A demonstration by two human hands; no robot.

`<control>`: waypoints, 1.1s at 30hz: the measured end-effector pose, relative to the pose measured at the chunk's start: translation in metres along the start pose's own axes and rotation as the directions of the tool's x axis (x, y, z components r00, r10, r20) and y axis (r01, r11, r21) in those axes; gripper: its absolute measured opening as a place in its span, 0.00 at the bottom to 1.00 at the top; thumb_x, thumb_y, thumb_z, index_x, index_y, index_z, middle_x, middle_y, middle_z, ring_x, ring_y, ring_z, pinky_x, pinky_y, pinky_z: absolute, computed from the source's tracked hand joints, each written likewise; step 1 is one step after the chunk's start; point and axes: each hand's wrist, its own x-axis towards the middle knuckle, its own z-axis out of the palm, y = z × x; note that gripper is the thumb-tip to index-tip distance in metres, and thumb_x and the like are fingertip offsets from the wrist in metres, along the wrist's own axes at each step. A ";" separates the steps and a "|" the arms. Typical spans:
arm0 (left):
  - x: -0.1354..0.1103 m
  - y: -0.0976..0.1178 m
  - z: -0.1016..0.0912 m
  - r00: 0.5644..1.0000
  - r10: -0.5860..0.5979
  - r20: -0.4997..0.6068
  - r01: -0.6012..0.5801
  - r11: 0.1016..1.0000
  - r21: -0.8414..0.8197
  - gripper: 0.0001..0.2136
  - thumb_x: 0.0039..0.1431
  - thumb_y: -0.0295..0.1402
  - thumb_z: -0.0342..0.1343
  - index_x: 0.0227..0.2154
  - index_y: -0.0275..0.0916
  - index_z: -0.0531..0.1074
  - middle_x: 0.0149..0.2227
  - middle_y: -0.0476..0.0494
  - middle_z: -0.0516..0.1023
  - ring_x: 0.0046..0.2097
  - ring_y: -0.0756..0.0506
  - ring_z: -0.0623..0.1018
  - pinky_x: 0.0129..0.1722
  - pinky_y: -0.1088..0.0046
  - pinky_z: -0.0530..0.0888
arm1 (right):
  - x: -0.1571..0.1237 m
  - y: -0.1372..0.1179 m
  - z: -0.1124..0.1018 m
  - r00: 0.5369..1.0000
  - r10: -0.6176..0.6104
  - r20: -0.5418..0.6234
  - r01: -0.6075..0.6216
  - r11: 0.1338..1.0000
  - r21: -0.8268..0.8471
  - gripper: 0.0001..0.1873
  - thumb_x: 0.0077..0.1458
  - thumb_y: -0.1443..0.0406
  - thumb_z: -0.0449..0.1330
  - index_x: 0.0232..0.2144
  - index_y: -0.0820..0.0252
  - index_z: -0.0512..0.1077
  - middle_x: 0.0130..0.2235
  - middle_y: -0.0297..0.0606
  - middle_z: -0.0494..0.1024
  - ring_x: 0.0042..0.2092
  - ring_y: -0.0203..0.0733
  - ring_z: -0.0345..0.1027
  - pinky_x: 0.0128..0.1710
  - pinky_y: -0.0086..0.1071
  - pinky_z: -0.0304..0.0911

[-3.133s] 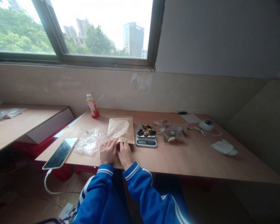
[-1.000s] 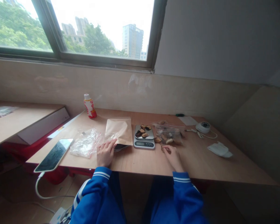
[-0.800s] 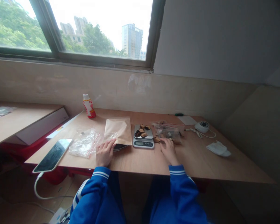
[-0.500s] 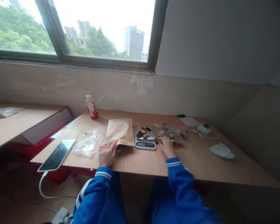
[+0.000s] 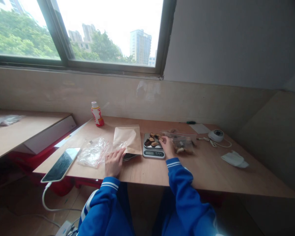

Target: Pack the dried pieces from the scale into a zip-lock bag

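Observation:
At the lower left corner of a brown paper bag (image 5: 130,137), my left hand (image 5: 114,162) is closed on the bag's edge near its dark mouth. Some clear plastic shows beside those fingers. Several dark-edged dried slices (image 5: 154,144) lie on the steel plate of a small kitchen scale (image 5: 153,153); its readout is too small to read. My right hand (image 5: 168,148) reaches over the scale's right edge, its fingertips pinching a brown dried slice (image 5: 160,138) above the plate. Just right of that hand, clear zip bags (image 5: 185,146) hold more brown pieces.
Left of the paper bag lie a crumpled clear plastic bag (image 5: 93,154) and a phone (image 5: 61,165) on a charging cable. A red-and-white bottle (image 5: 97,114) stands behind. To the right are a white round device (image 5: 215,135) with cables and a white crumpled wrapper (image 5: 234,159).
My right hand has moved left and away from me, from beside the zip bags to the scale's plate, bringing the brown slice along. My left hand stays at the paper bag.

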 end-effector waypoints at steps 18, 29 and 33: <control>0.001 0.003 0.000 0.992 -0.083 0.098 0.086 0.996 -0.025 0.16 0.63 0.39 0.46 0.50 0.49 0.71 0.46 0.44 0.78 0.44 0.40 0.75 0.44 0.61 0.64 | -0.074 0.003 -0.049 0.989 -0.104 -0.105 0.097 0.993 -0.074 0.16 0.58 0.63 0.47 0.35 0.61 0.75 0.38 0.46 0.74 0.43 0.47 0.65 0.47 0.42 0.59; 0.003 0.001 0.011 0.970 -0.191 0.152 0.185 0.981 0.053 0.20 0.62 0.41 0.45 0.53 0.39 0.69 0.50 0.37 0.75 0.47 0.36 0.74 0.44 0.59 0.64 | -0.106 0.044 -0.067 0.989 0.086 -0.123 -0.129 0.906 -0.402 0.13 0.53 0.67 0.53 0.37 0.58 0.76 0.38 0.45 0.74 0.41 0.50 0.60 0.40 0.40 0.56; 0.003 0.002 0.010 0.983 -0.169 0.065 0.168 0.986 0.016 0.20 0.62 0.40 0.44 0.53 0.37 0.68 0.50 0.35 0.75 0.50 0.36 0.73 0.49 0.57 0.61 | -0.101 0.038 -0.073 0.975 0.131 -0.181 -0.196 0.893 -0.405 0.14 0.53 0.68 0.52 0.36 0.60 0.76 0.39 0.46 0.74 0.41 0.51 0.60 0.40 0.40 0.55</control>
